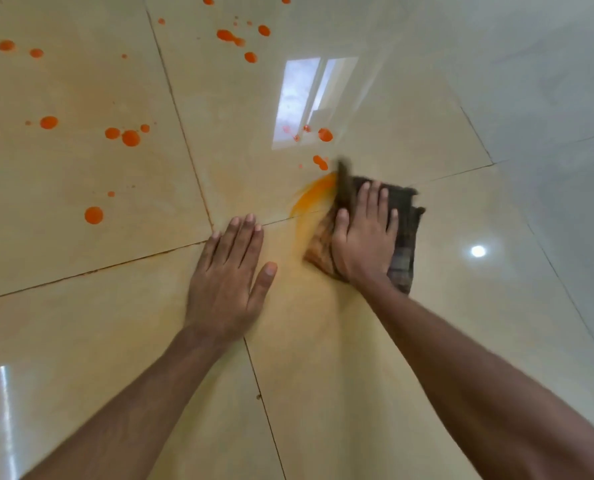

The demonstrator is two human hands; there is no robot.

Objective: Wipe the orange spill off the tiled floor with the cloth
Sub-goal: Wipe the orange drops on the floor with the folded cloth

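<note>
My right hand [366,237] lies flat, fingers straight, pressing a dark checked cloth [404,237] onto the glossy cream tiled floor [323,358]. The cloth's left part is stained orange. A wet orange smear [314,197] fans out from the cloth's far left edge. My left hand [229,275] rests palm down on the bare tile just left of the cloth, fingers together and straight. Several round orange drops [129,137] dot the tiles to the left and farther away, with more orange drops [325,135] just beyond the cloth.
Dark grout lines [188,150] cross the floor and meet near my left fingertips. A bright window reflection [306,98] lies on the tile beyond the cloth. A faint orange film tints the floor around my hands.
</note>
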